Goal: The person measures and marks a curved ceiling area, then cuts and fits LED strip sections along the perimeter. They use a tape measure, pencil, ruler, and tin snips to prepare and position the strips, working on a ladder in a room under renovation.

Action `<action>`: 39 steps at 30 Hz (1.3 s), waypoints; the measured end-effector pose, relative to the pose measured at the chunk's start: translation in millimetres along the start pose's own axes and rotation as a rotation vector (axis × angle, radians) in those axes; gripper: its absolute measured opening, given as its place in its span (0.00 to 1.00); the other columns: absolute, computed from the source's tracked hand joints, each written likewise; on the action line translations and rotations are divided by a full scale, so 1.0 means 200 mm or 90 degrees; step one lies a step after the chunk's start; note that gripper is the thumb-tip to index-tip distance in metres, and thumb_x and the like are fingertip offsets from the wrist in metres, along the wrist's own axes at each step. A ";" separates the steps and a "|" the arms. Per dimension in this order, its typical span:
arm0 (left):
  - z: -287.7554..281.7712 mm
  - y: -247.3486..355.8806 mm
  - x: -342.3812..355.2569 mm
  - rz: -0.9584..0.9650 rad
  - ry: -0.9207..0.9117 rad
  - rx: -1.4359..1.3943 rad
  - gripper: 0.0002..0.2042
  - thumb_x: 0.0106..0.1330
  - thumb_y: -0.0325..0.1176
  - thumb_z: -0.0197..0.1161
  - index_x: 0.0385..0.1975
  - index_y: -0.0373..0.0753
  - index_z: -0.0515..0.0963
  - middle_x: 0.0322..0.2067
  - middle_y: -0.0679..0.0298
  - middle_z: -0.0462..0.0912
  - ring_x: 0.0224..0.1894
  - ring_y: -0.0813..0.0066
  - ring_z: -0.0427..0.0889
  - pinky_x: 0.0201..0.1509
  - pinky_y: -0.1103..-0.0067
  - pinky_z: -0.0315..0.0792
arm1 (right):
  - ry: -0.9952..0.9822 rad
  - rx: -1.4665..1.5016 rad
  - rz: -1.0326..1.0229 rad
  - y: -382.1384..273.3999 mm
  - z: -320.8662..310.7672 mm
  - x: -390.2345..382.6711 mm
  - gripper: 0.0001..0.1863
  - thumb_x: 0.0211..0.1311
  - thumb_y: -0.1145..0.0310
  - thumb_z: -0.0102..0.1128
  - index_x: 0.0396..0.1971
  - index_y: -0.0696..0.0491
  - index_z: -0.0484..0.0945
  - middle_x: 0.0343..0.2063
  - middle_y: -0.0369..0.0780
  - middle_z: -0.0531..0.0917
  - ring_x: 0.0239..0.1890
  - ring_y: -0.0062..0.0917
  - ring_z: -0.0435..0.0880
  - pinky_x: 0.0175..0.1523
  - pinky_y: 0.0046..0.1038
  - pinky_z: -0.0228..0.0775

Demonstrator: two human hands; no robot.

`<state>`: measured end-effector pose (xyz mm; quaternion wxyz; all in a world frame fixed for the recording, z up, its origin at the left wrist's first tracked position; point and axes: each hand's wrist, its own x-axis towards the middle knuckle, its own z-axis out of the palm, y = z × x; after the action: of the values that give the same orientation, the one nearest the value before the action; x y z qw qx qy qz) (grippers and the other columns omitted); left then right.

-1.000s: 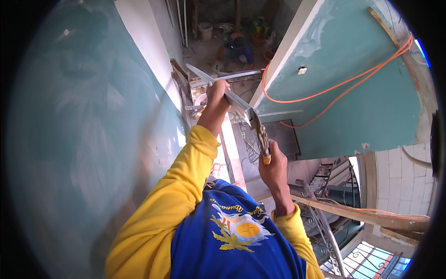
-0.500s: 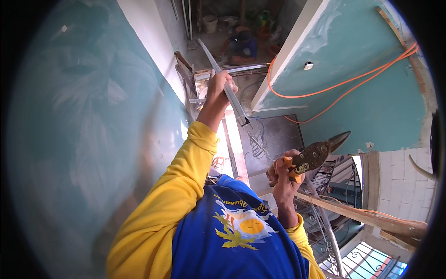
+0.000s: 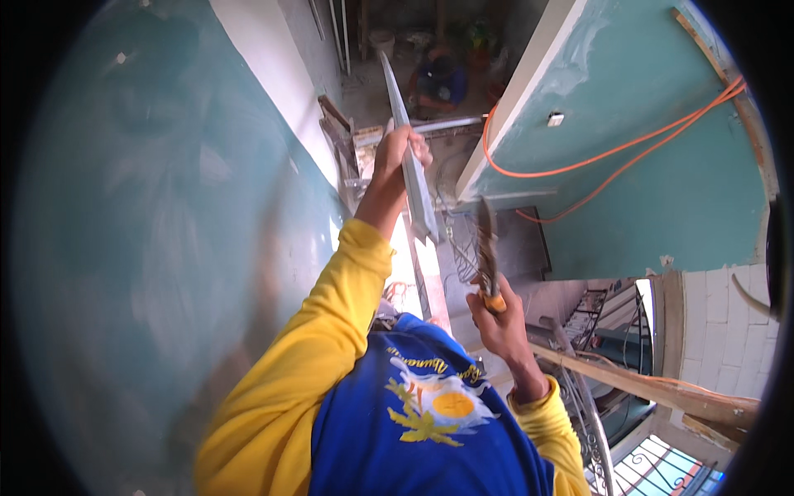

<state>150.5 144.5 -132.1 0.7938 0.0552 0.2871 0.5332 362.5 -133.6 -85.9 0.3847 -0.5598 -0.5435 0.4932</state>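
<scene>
My left hand (image 3: 395,157) is wrapped round a long grey metal channel (image 3: 420,202), the kind used for framing. The channel slants away from me, its near end hanging below my fist and its far end reaching toward the back room. Lower and to the right, my right hand (image 3: 506,326) grips a pair of tin snips (image 3: 486,244) by the orange handles. The dark blades point up and away, a short gap to the right of the channel's near end. Motion smears the snips slightly, and I cannot tell whether the blades are parted.
A teal wall (image 3: 165,231) fills the left side. Orange cable (image 3: 595,161) loops across the right-hand wall, near a small white outlet (image 3: 555,120). A person (image 3: 442,78) crouches in the dim back room. Wooden planks (image 3: 645,384) and a metal railing (image 3: 597,434) lie at lower right.
My right hand has turned the snips from pointing right to pointing up and away, bringing them left toward the channel. The channel has tilted slightly and its far end moved right.
</scene>
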 end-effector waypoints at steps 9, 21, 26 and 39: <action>0.08 -0.11 -0.08 0.036 0.024 0.021 0.12 0.54 0.19 0.51 0.33 0.44 0.60 0.20 0.68 0.61 0.16 0.79 0.63 0.17 0.82 0.61 | -0.122 -0.249 -0.124 -0.01 0.05 -0.05 0.18 0.57 0.78 0.64 0.48 0.58 0.76 0.30 0.53 0.83 0.34 0.51 0.84 0.40 0.36 0.76; 0.06 -0.08 -0.14 0.016 0.032 0.018 0.08 0.58 0.21 0.51 0.29 0.44 0.61 0.18 0.69 0.63 0.14 0.79 0.62 0.17 0.81 0.59 | 0.034 -0.161 -0.209 -0.04 -0.06 -0.02 0.10 0.60 0.78 0.63 0.41 0.58 0.76 0.24 0.47 0.83 0.30 0.40 0.86 0.34 0.31 0.72; 0.12 -0.09 -0.14 0.050 0.027 0.009 0.07 0.58 0.23 0.53 0.24 0.42 0.62 0.15 0.68 0.64 0.12 0.78 0.61 0.15 0.80 0.58 | 0.022 -0.191 -0.231 -0.10 -0.05 0.02 0.09 0.62 0.77 0.63 0.42 0.57 0.76 0.27 0.46 0.82 0.25 0.32 0.81 0.35 0.31 0.72; -0.01 -0.05 -0.21 -0.020 -0.008 -0.012 0.07 0.58 0.21 0.53 0.30 0.41 0.63 0.18 0.69 0.64 0.17 0.82 0.66 0.17 0.83 0.63 | 0.017 -0.156 -0.123 -0.04 -0.04 -0.01 0.06 0.67 0.72 0.60 0.35 0.57 0.72 0.25 0.40 0.83 0.23 0.26 0.79 0.31 0.32 0.70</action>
<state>147.0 102.5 -120.9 0.8042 0.0465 0.2781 0.5232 368.3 -134.7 -75.4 0.3666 -0.5542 -0.6457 0.3763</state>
